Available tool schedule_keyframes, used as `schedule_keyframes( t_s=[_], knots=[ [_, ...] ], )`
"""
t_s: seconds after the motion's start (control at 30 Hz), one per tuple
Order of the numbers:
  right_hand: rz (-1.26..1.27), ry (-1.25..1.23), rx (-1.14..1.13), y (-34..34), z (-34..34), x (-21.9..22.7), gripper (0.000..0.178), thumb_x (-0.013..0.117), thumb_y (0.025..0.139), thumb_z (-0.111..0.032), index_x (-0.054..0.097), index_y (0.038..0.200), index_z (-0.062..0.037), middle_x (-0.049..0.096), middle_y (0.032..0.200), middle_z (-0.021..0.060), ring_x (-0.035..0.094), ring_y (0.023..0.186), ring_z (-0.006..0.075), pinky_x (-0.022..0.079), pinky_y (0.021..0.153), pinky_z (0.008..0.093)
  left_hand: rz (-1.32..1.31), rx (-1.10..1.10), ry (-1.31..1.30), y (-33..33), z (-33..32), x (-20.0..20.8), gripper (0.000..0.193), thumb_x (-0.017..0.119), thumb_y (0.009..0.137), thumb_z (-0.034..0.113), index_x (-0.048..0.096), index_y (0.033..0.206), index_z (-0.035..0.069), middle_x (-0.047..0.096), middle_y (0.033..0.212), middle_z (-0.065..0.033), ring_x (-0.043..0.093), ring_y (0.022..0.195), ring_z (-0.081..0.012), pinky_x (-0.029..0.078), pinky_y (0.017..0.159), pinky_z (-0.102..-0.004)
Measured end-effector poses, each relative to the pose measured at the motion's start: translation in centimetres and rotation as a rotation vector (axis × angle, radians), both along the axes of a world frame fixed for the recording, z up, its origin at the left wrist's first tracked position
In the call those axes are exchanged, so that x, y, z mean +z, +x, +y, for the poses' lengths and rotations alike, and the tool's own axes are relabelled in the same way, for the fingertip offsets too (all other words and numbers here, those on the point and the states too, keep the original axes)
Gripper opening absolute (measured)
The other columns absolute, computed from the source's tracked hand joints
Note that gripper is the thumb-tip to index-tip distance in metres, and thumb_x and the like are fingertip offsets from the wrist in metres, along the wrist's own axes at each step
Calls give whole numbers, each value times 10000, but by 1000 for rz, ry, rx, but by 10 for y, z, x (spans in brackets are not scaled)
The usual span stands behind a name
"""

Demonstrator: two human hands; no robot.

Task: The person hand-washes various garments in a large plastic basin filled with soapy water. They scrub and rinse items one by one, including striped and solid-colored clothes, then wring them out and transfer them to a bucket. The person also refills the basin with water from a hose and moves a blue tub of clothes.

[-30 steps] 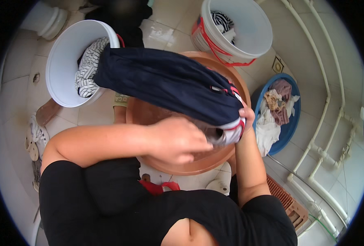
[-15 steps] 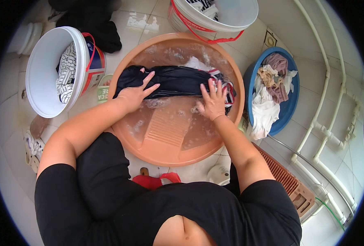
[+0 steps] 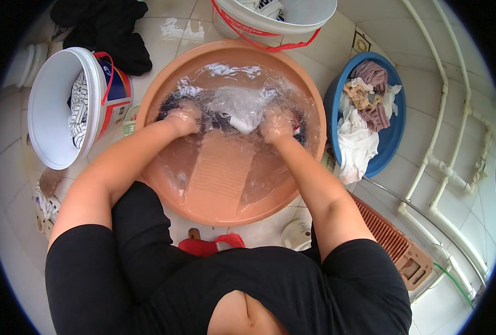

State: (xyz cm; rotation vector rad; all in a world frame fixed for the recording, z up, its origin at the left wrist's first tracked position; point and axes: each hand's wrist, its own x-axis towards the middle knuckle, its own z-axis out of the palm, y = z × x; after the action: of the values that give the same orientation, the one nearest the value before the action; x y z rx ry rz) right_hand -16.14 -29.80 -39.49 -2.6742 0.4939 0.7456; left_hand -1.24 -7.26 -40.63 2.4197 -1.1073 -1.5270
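Note:
A round orange washtub (image 3: 147, 176) holds cloudy water and has a ridged washboard (image 3: 220, 173) moulded into its near side. In the water lies a dark navy garment (image 3: 172, 104) with red and white trim, mostly under the surface. Between my hands a pale white patch of cloth (image 3: 242, 111) shows through the splashing water. My left hand (image 3: 185, 118) is pushed down at the garment's left part, and my right hand (image 3: 277, 125) at its right part by the trim. Water and splashes hide the fingers of both hands.
A white bucket (image 3: 58, 109) with striped cloth stands left; another white bucket (image 3: 248, 25) is at the far side. To the right, a blue basin (image 3: 390, 148) holds white, tan and mauve clothes. Black cloth (image 3: 111, 33) lies far left. A brown slatted rack (image 3: 390, 237) and pipes line the right.
Both hands have gone from lying spread on the floating garment to down in the water. The garment has sunk, the pale cloth shows in the middle, and the water splashes.

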Motion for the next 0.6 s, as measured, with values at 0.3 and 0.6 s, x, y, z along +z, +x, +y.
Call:
schedule_keyframes(
  t_s=[0.3,0.6],
  knots=[
    [-340,777,-11,-3,71,79,444,680,732,-292,514,1064,-50,604,872,157,599,787,325,481,685,376,-49,-89,-242,-14,-21,41,628,659,649,114,407,1216,18,514,1126,-245,490,1079,-373,414,899,-404],
    [-70,-57,44,-32,5,27,685,729,640,-369,469,1246,-183,254,1423,126,257,1292,355,268,1048,439,-230,-160,-93,-16,-12,55,649,698,592,177,469,1150,-64,514,1147,-226,497,1091,-349,402,927,-415]
  ],
)
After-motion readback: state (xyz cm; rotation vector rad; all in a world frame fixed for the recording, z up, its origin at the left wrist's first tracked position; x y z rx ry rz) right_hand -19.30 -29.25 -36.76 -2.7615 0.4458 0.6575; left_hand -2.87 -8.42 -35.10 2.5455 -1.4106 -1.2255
